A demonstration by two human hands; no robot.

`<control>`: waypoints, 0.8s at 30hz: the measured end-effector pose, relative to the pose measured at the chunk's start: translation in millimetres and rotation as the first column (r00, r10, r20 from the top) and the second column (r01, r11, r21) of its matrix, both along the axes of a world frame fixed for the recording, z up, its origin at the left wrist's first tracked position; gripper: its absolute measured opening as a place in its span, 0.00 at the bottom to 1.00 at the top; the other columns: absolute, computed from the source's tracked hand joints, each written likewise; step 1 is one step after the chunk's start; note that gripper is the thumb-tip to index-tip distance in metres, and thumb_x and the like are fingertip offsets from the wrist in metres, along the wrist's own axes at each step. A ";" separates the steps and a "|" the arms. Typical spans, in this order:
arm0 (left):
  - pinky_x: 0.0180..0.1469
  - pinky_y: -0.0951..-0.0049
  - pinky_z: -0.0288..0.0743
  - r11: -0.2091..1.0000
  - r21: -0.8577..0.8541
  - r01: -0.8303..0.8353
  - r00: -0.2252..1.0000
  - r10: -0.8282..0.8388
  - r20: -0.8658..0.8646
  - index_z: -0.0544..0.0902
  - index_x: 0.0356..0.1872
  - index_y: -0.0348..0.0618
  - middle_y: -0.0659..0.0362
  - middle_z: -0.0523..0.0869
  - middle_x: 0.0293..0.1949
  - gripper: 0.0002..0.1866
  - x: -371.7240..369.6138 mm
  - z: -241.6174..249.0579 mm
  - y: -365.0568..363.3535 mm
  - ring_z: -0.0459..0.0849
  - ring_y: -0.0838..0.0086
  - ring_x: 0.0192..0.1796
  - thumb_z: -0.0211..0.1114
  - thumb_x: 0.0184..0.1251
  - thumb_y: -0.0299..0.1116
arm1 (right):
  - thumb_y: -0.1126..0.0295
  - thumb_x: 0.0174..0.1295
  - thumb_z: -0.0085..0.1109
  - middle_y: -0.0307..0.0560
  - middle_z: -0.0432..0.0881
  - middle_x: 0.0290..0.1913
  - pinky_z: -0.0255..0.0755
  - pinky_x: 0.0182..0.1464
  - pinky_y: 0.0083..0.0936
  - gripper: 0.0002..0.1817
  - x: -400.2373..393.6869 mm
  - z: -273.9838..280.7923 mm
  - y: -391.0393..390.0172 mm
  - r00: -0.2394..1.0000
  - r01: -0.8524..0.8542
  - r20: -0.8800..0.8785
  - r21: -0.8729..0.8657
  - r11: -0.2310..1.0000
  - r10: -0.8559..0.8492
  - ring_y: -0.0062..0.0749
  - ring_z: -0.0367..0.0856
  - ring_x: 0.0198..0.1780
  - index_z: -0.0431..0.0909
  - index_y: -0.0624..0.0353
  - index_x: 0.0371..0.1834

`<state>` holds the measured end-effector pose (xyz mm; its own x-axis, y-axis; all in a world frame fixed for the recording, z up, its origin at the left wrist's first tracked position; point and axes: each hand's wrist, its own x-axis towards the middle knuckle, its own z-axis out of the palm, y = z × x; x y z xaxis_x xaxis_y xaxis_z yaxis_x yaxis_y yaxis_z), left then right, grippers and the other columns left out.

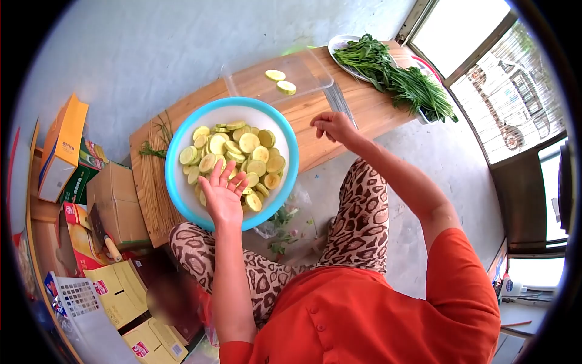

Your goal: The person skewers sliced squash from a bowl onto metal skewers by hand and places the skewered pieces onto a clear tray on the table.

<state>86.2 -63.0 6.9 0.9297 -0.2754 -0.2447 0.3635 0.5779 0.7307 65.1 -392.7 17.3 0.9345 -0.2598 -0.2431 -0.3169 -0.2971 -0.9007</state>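
Observation:
A large white basin with a blue rim (293,145) holds many round, pale green-yellow zucchini slices (248,142). Over the near side of the basin, my left hand (224,197) is palm up with its fingers spread, close to the slices. To the right of the basin, my right hand (334,127) hovers over the table edge. Its fingers are curled in and nothing shows between them. Behind the basin lies a clear plastic tray (242,85), with one zucchini slice (275,75) and another slice (286,88) on it.
Leafy greens (367,56) and long green stalks (421,91) lie at the wooden table's (309,112) right end. Green sprigs (159,141) lie left of the basin. Cardboard boxes (118,203), a wooden-handled knife (112,249) and a white basket (82,297) stand at left.

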 end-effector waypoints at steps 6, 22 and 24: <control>0.50 0.65 0.75 1.000 -0.009 0.012 1.000 -0.012 -0.022 0.67 0.64 0.39 0.51 0.76 0.55 0.38 -0.7 2.5 -1.0 0.79 0.67 0.44 0.39 0.70 0.64 | 0.68 0.58 0.56 0.41 0.85 0.25 0.70 0.25 0.20 0.10 85.5 -36.1 -59.3 0.989 0.109 -0.075 -0.227 0.968 -0.129 0.19 0.75 0.20 0.85 0.60 0.35; 0.47 0.68 0.75 0.998 0.012 0.060 0.997 -0.060 -0.048 0.70 0.59 0.37 0.52 0.78 0.49 0.37 -2.7 1.7 -9.3 0.80 0.70 0.41 0.42 0.70 0.63 | 0.61 0.52 0.57 0.57 0.84 0.37 0.74 0.47 0.39 0.12 58.8 -104.8 -144.8 0.927 0.347 0.105 -0.604 0.718 -0.359 0.50 0.82 0.43 0.83 0.53 0.36; 0.47 0.68 0.75 0.997 0.020 0.081 0.995 -0.079 -0.063 0.71 0.58 0.36 0.52 0.79 0.48 0.36 -4.0 0.3 -10.9 0.79 0.70 0.40 0.42 0.71 0.63 | 0.60 0.52 0.57 0.56 0.84 0.37 0.75 0.45 0.39 0.13 28.4 -109.0 -149.4 0.928 0.300 0.038 -0.667 0.682 -0.371 0.49 0.82 0.43 0.83 0.54 0.36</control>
